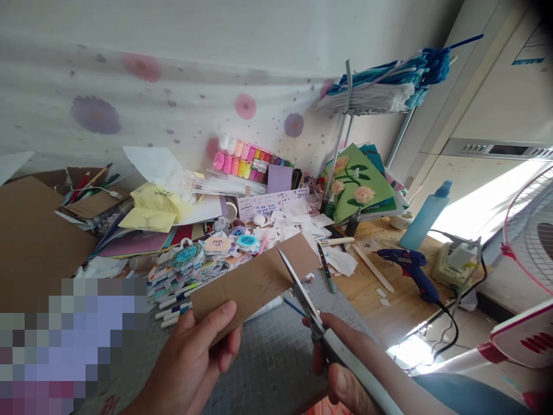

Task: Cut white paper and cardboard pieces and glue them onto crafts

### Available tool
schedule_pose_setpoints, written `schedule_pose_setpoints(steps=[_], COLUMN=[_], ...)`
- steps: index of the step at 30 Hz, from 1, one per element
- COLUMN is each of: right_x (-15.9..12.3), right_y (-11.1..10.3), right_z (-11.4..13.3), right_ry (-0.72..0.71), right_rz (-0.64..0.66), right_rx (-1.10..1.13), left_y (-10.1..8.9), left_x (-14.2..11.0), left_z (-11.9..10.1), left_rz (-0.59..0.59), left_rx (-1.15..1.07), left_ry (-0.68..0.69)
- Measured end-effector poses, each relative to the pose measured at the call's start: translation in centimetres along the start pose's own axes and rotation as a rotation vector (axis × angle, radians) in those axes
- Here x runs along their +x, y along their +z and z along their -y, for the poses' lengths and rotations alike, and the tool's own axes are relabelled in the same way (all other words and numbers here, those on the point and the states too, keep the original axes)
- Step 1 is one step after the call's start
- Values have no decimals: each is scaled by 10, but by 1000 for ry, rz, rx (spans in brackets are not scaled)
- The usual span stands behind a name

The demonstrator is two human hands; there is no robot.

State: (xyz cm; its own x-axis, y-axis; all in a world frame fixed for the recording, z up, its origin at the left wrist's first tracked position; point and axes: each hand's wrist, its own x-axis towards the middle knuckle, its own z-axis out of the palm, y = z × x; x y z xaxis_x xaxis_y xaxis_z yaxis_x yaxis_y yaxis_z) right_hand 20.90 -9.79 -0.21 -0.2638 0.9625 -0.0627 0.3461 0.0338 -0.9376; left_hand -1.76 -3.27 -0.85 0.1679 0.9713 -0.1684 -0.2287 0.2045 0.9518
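Observation:
A strip of brown cardboard (254,282) is pinched between the thumb and fingers of my left hand (203,346), held tilted above the grey cutting mat (268,357). Faint marks show on its face near the right end. My right hand (341,357) grips a pair of scissors (309,308) with grey-white handles. The blades point up and to the left, and their tips lie at the strip's upper edge, right of its middle. Whether the blades have cut into the cardboard I cannot tell. Behind the strip is a pile of small coloured paper cut-outs (188,253).
On the wooden table to the right lie a blue glue gun (408,268), a wooden stick (374,268) and a blue spray bottle (427,216). White paper scraps (294,222) crowd the middle. Large cardboard (38,236) stands at left, a fan (536,230) at right.

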Motion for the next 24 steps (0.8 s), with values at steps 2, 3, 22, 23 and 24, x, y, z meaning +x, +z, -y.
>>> schedule_pose_setpoints(steps=[2,3,22,23,24], right_x=[0,0,-6,-4,-2], right_y=[0,0,4,4,5], right_z=[1,1,-13,-14,-14], right_ry=[0,-2,79,57,38], right_rz=[-2,-3,-115,-111,-108], right_rx=[-9,-12,-102,-114,-125], left_y=[0,0,3,2,1], left_x=[1,1,-2,-2,-2], left_z=[0,-1,-6,-6,-5], left_rz=[-1,-3,-42,-32,-23], left_rx=[1,1,91,91,89], left_ry=[4,5,-26,-24,-23])
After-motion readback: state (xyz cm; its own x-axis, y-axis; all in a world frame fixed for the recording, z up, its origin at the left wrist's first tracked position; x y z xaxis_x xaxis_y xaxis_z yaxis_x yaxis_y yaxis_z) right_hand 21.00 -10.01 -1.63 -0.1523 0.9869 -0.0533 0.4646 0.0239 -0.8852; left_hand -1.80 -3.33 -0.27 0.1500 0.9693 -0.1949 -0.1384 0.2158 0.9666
